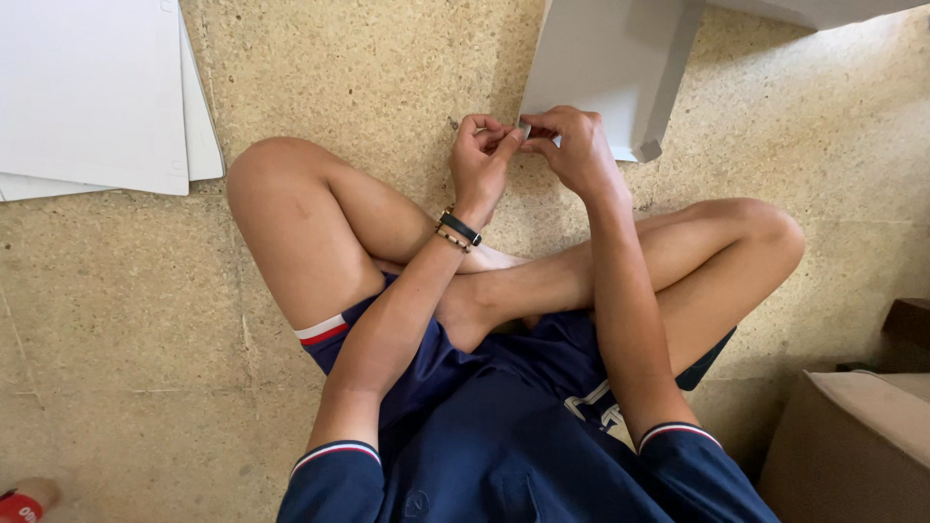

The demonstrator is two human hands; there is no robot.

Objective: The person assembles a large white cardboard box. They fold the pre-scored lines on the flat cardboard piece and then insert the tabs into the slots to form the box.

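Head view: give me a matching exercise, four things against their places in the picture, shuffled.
Things:
1. flat white panels
2. brown cardboard box
3. wristbands
4. small pale piece

Places:
A. lower right corner
B. pinched between the fingertips of both hands
C. on the left hand's wrist
D. on the floor, upper left

Pairs: 1-D, 2-A, 3-C, 4-B. The right hand meets the left in front of a white board.

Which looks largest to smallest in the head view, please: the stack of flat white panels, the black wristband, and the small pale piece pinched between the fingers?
1. Stack of flat white panels, cut off by the frame.
2. Black wristband on the left hand.
3. Small pale piece, smallest and mostly hidden.
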